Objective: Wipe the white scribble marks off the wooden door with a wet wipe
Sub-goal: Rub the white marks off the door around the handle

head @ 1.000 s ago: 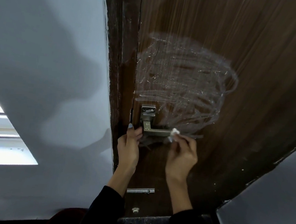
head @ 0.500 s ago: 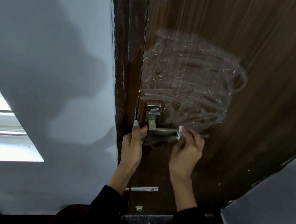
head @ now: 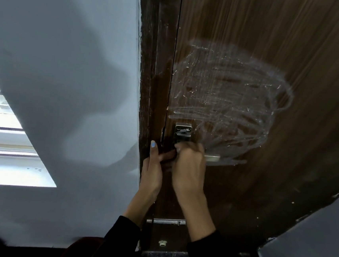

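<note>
While L hand [head: 152, 168] grips door edge [head: 166, 115], R hand [head: 189, 167] blurred, grip unclear; 1 scribble patch [head: 225, 100].

Pale wall [head: 68, 56] shadowed; bright window [head: 2, 133] lower left.

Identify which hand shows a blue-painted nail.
Left hand, at the edge of the dark wooden door: blue thumbnail. The right hand, around the white wet wipe, shows none.

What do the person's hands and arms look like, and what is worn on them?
Both are bare hands, left hand and right hand, with no gloves or rings visible. The left thumbnail is painted light blue. Black long sleeves end above the wrists.
</note>
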{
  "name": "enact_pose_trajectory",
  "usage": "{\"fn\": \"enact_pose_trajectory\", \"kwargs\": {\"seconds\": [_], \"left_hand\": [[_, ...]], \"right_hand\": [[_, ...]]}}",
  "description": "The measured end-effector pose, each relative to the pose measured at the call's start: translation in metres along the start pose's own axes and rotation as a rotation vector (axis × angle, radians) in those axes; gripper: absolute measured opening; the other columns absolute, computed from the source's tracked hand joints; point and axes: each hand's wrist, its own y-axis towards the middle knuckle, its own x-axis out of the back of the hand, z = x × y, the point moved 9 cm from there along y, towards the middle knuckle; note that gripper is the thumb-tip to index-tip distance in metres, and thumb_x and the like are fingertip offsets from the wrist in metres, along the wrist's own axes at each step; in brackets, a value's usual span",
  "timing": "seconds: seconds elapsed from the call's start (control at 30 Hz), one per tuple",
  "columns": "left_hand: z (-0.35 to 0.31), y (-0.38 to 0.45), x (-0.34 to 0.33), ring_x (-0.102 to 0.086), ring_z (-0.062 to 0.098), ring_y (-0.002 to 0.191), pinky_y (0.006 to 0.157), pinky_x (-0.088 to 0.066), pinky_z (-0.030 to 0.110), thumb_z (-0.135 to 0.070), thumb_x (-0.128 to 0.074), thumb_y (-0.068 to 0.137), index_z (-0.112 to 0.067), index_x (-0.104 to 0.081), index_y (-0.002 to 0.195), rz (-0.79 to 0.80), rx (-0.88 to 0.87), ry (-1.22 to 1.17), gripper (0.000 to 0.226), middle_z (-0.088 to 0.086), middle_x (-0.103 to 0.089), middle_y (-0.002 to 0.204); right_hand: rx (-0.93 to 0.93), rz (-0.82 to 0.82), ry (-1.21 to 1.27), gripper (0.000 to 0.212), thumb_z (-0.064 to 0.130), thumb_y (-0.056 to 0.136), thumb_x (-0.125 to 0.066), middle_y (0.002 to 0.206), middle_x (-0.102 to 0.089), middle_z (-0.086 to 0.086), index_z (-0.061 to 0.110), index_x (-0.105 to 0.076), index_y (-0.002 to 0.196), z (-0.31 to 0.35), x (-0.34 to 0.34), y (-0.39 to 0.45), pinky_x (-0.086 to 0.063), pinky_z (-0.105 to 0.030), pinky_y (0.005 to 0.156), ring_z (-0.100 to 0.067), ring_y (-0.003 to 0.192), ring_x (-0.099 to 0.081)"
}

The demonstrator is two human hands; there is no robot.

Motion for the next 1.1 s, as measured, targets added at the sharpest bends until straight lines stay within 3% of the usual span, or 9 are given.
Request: {"fn": "enact_pose_trajectory", "kwargs": {"seconds": [0.13,0.3,0.43,0.63,0.8,0.9,1.0,1.1], "left_hand": [[0.008,0.004,0.008,-0.067,0.022,0.101,0.100,-0.048,0.040,-0.057,-0.019,0.097,-0.010,-0.073,0.095,-0.052,0.056,-0.027,0.071,0.011,-0.073,0.100],[0.014,0.006,0.013,-0.072,0.011,0.084,0.067,-0.051,0.017,-0.057,-0.012,0.097,-0.014,-0.071,0.100,0.001,0.061,-0.065,0.073,0.001,-0.076,0.090],[0.006,0.009,0.015,-0.072,0.009,0.083,0.062,-0.051,0.012,-0.053,-0.014,0.099,-0.012,-0.069,0.104,-0.014,0.016,-0.086,0.068,0.002,-0.074,0.096],[-0.006,0.004,0.008,-0.070,0.014,0.093,0.077,-0.054,0.020,-0.048,-0.017,0.100,-0.015,-0.067,0.102,-0.025,-0.058,-0.092,0.060,0.004,-0.073,0.103],[-0.012,-0.001,0.000,-0.070,0.001,0.081,0.062,-0.050,0.008,-0.042,-0.021,0.101,-0.021,-0.068,0.094,-0.043,-0.120,-0.088,0.052,-0.007,-0.073,0.088],[-0.012,-0.004,-0.002,-0.070,0.004,0.087,0.069,-0.052,0.012,-0.042,-0.021,0.101,-0.023,-0.069,0.093,-0.062,-0.139,-0.077,0.052,-0.008,-0.074,0.089],[-0.010,-0.004,-0.002,-0.069,0.006,0.093,0.076,-0.053,0.016,-0.044,-0.021,0.100,-0.018,-0.067,0.100,-0.080,-0.131,-0.088,0.053,-0.006,-0.072,0.096],[-0.010,-0.004,-0.002,-0.069,0.006,0.092,0.072,-0.053,0.013,-0.044,-0.022,0.099,-0.013,-0.065,0.110,-0.087,-0.127,-0.102,0.055,-0.003,-0.072,0.098]], "right_hand": [[0.173,0.157,0.117,0.044,-0.007,0.081,-0.057,0.124,-0.058,-0.003,0.015,-0.060,0.119,0.010,-0.015,-0.012,-0.036,-0.017,0.101,-0.010,0.117,-0.048],[0.114,-0.098,0.105,0.036,-0.008,0.078,-0.062,0.113,-0.066,-0.010,0.006,-0.065,0.111,-0.004,0.014,-0.008,-0.040,-0.018,0.091,-0.019,0.107,-0.059],[0.123,0.054,-0.064,0.037,-0.005,0.084,-0.054,0.121,-0.058,-0.011,0.006,-0.059,0.119,0.005,0.000,0.011,-0.043,-0.024,0.092,-0.021,0.115,-0.047],[-0.041,0.119,-0.138,0.020,0.005,0.088,-0.058,0.103,-0.063,-0.009,0.011,-0.062,0.106,-0.015,0.006,0.010,-0.047,-0.019,0.066,-0.017,0.086,-0.061],[0.089,0.112,-0.137,0.027,0.007,0.090,-0.055,0.123,-0.053,-0.008,0.009,-0.058,0.117,0.005,-0.003,0.017,-0.046,-0.025,0.092,-0.017,0.117,-0.044],[0.083,0.156,-0.086,0.028,0.007,0.089,-0.057,0.116,-0.058,-0.007,0.012,-0.061,0.117,-0.009,0.001,0.012,-0.049,-0.023,0.085,-0.015,0.105,-0.053],[-0.073,0.091,-0.095,0.027,0.005,0.086,-0.059,0.106,-0.063,-0.006,0.015,-0.062,0.111,-0.028,0.012,0.009,-0.049,-0.019,0.071,-0.015,0.091,-0.060],[-0.072,0.079,-0.106,0.022,0.006,0.091,-0.051,0.113,-0.059,-0.008,0.012,-0.059,0.110,-0.010,0.003,0.011,-0.050,-0.025,0.082,-0.018,0.101,-0.055]]}}
